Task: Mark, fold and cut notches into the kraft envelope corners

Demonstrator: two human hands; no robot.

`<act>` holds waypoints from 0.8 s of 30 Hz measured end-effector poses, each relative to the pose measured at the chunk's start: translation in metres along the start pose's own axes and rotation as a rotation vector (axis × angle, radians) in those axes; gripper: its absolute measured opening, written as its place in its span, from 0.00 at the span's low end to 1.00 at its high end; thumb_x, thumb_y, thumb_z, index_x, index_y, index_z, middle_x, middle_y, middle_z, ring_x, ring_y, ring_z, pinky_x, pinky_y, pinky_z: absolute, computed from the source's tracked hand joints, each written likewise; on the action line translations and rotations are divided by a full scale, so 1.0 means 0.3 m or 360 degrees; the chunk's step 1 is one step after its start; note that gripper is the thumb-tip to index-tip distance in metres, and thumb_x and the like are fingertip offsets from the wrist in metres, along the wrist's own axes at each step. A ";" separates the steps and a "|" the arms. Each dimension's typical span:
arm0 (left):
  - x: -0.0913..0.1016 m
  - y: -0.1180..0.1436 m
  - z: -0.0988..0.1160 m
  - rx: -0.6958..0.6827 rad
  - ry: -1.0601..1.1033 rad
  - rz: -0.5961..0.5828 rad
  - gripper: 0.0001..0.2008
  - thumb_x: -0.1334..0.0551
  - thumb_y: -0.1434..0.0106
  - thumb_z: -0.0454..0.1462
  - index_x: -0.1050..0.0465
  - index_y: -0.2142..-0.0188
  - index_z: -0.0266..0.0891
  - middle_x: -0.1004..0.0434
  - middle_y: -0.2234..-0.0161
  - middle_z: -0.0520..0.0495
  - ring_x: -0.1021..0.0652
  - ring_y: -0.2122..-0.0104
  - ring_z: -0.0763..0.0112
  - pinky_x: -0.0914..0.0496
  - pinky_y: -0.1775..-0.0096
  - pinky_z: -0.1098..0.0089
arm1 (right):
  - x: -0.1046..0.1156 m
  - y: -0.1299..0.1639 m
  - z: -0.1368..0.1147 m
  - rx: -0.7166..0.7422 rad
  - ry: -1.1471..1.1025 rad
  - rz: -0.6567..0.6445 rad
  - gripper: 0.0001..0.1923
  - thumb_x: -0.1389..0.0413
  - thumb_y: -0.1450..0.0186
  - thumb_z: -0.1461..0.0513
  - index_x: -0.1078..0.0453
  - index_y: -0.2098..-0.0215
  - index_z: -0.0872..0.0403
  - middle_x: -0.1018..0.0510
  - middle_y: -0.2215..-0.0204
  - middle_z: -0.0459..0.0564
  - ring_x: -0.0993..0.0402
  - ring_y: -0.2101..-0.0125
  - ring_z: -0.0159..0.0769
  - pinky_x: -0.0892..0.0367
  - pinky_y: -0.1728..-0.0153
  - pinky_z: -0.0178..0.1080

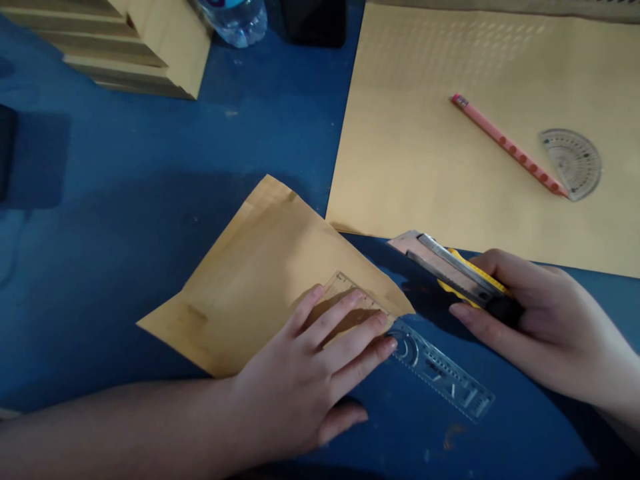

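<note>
My left hand (313, 373) lies flat, fingers spread, pressing a clear plastic ruler (440, 370) down on a small piece of tan paper (250, 280) on the blue table. The ruler runs from under my fingers out to the lower right, off the paper's edge. A yellow utility knife (453, 270) with its blade extended is gripped in my right hand (545, 330). Its tip points up-left and hovers just right of the paper's corner, close to the ruler.
A large tan sheet (425, 147) covers the upper right of the blue table (150, 173), with a red pencil (507, 143) and a clear protractor (575, 163) on it. A stack of tan sheets (150, 47) and a water bottle (235, 20) sit at the far edge.
</note>
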State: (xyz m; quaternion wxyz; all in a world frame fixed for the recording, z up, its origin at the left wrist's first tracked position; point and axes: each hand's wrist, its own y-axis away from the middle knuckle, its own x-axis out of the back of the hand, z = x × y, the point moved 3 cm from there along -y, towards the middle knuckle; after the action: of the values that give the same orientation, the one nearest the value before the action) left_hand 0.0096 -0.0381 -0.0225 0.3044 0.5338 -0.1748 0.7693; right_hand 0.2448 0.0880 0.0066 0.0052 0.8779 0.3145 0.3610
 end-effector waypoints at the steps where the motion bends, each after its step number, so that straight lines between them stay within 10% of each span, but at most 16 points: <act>1: -0.001 0.000 0.000 0.0004 0.0011 0.0003 0.34 0.36 0.29 0.57 0.32 0.30 0.46 0.31 0.30 0.48 0.43 0.27 0.48 0.64 0.26 0.46 | 0.000 0.000 -0.001 0.0001 0.0001 0.0003 0.12 0.39 0.29 0.51 0.33 0.63 0.48 0.35 0.79 0.39 0.43 0.79 0.31 0.47 0.79 0.39; 18: 0.002 -0.003 -0.001 -0.0019 -0.0017 -0.0007 0.34 0.37 0.28 0.57 0.32 0.30 0.46 0.31 0.29 0.48 0.42 0.28 0.47 0.62 0.27 0.45 | 0.005 0.007 0.049 0.0052 -0.0327 -0.0092 0.10 0.38 0.29 0.54 0.33 0.54 0.46 0.31 0.76 0.41 0.37 0.79 0.33 0.40 0.80 0.39; 24: 0.004 -0.002 0.001 -0.0005 0.0024 -0.0005 0.33 0.36 0.27 0.56 0.32 0.30 0.45 0.33 0.28 0.49 0.44 0.27 0.47 0.65 0.26 0.46 | -0.006 0.029 0.064 0.0228 -0.0772 0.0095 0.30 0.38 0.31 0.69 0.37 0.38 0.34 0.23 0.63 0.43 0.24 0.74 0.34 0.25 0.75 0.38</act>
State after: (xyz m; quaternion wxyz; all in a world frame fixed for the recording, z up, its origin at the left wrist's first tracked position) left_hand 0.0099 -0.0376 -0.0214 0.3078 0.5277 -0.1727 0.7726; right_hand 0.2608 0.0841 -0.0065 0.0075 0.9458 0.3029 0.1167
